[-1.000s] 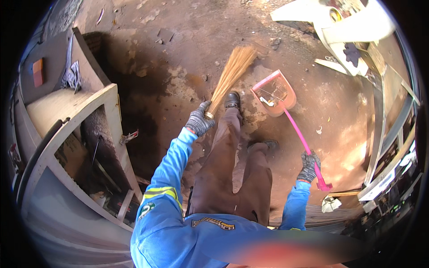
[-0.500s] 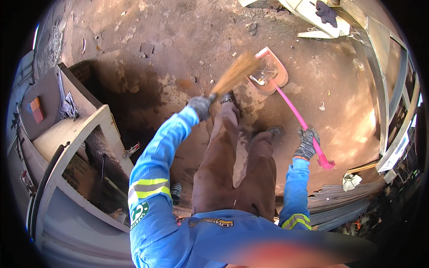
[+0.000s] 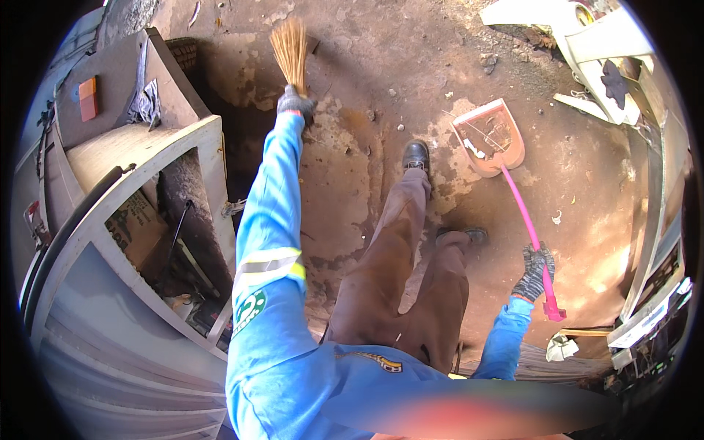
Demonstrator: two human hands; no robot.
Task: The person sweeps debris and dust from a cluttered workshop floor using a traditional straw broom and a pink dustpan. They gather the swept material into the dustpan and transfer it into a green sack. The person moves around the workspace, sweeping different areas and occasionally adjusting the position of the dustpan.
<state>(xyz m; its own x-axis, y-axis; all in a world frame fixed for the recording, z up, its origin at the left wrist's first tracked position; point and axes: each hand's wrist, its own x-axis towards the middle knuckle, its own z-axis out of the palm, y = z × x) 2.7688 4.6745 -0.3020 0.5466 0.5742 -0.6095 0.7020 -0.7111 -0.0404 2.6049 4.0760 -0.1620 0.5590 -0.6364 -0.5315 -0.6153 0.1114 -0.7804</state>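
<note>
My left hand [image 3: 295, 105], in a grey knit glove, is closed around the handle end of a straw hand broom [image 3: 290, 55]. Its bristles fan out away from me, over the dirty floor at the far left. In a matching glove, my right hand [image 3: 535, 270] grips the pink handle of a long-handled dustpan [image 3: 519, 152]. The salmon-coloured pan rests on the floor, right of my front boot, with twigs and a white scrap [image 3: 475, 149] inside. Broom and dustpan are well apart.
On the left stands a pale metal vehicle shell [image 3: 213, 176] with a cardboard box [image 3: 136, 227] inside. White panels [image 3: 616, 44] with a dark cloth lie at the far right, beside a metal frame [image 3: 656, 191]. A crumpled pale scrap [image 3: 561, 347] lies near the right side.
My left hand has swung the broom away from the dustpan, to the left and farther out. The view has shifted, and the dustpan, still in my right hand, appears farther right and lower.
</note>
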